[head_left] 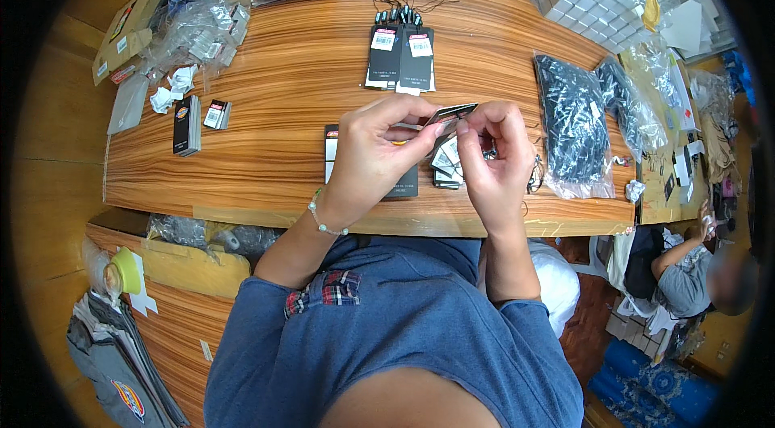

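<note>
My left hand (378, 146) pinches a small dark paper tag (452, 112) between thumb and fingers, holding it above the wooden table (274, 89). My right hand (494, 155) is curled close beside it, fingertips touching the tag's right end and something thin that I cannot make out. Under my hands lie a black tag card (331, 144) and a small heap of loose tags (446, 163). A pearl bracelet sits on my left wrist.
A stack of black tags with strings (400, 53) lies farther back. Clear bags of dark strings (575, 125) lie to the right. A small black tag pile (186, 125) and crumpled plastic (194, 33) are at left. Another person (686, 275) sits at lower right.
</note>
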`<state>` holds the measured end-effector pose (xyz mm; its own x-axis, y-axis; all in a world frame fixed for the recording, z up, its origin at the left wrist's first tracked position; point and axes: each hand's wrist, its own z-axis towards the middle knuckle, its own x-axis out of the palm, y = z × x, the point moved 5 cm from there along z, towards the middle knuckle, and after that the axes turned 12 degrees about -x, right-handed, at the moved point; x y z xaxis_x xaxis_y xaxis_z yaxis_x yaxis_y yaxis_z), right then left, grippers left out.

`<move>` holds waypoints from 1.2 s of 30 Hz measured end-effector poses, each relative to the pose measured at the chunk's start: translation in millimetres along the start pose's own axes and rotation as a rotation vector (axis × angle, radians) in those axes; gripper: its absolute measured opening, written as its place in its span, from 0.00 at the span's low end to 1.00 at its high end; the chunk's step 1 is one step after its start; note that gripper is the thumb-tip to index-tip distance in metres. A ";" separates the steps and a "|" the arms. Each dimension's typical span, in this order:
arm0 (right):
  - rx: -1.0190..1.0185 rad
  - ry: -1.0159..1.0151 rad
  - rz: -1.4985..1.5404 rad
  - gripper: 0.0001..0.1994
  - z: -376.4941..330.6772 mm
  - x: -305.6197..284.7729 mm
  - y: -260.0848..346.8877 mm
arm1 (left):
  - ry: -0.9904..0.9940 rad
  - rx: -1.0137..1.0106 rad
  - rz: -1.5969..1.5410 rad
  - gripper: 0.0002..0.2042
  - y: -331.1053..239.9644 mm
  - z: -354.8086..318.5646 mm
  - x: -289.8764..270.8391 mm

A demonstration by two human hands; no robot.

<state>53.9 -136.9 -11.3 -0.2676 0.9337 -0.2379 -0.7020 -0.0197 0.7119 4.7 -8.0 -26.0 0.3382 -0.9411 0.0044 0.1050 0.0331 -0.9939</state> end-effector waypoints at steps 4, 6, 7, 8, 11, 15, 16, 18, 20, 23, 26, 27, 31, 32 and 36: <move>-0.044 0.046 -0.095 0.06 3.2 1.1 3.2 | 0.010 -0.013 0.032 0.07 0.0 0.6 0.3; -0.076 0.071 -0.143 0.06 4.1 1.9 3.9 | 0.003 -0.023 0.034 0.07 -1.5 0.6 0.1; -0.100 0.082 -0.162 0.06 4.3 2.3 4.1 | 0.000 -0.028 0.035 0.07 -1.5 0.6 0.1; -0.124 0.092 -0.181 0.06 4.5 2.6 4.4 | 0.008 -0.041 0.041 0.07 -0.2 0.8 0.3; -0.154 0.129 -0.204 0.05 5.9 5.0 4.2 | 0.016 -0.055 0.072 0.07 1.8 1.8 -1.8; 0.133 0.068 0.127 0.06 3.0 2.4 -10.2 | 0.057 -0.045 0.122 0.07 -3.8 4.7 -0.5; 0.222 0.003 0.311 0.06 -0.6 3.4 -20.3 | 0.070 -0.049 0.136 0.07 -4.5 5.3 0.0; 0.333 -0.046 0.552 0.07 -5.1 5.5 -28.5 | 0.081 -0.018 0.157 0.06 -7.7 5.1 1.6; 0.381 -0.094 0.639 0.07 -6.4 6.8 -31.3 | 0.088 0.010 0.180 0.06 -8.7 4.9 2.7; 0.289 -0.115 0.491 0.07 -10.8 7.1 -28.2 | 0.103 0.058 0.244 0.06 -9.9 3.7 5.0; 0.037 -0.020 0.097 0.06 -13.0 3.0 -17.9 | 0.116 0.107 0.270 0.05 -13.8 1.1 7.2; -0.006 -0.012 0.060 0.06 -11.1 2.9 -15.1 | 0.101 0.146 0.291 0.06 -15.7 0.2 6.7; 0.377 -0.057 0.644 0.05 -7.3 1.0 -21.9 | 0.018 0.384 0.445 0.08 -25.7 -3.3 4.8; 0.397 -0.015 0.655 0.07 -8.2 0.9 -26.6 | -0.010 0.464 0.500 0.09 -28.4 -3.9 4.5; 0.492 -0.002 0.809 0.08 -11.0 2.2 -30.9 | -0.054 0.716 0.709 0.13 -31.4 -3.2 -0.5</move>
<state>67.7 -138.2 -41.1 -0.5498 0.7030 0.4512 0.0538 -0.5092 0.8590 -1.8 -9.6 4.9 0.5806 -0.6099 -0.5394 0.3941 0.7902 -0.4693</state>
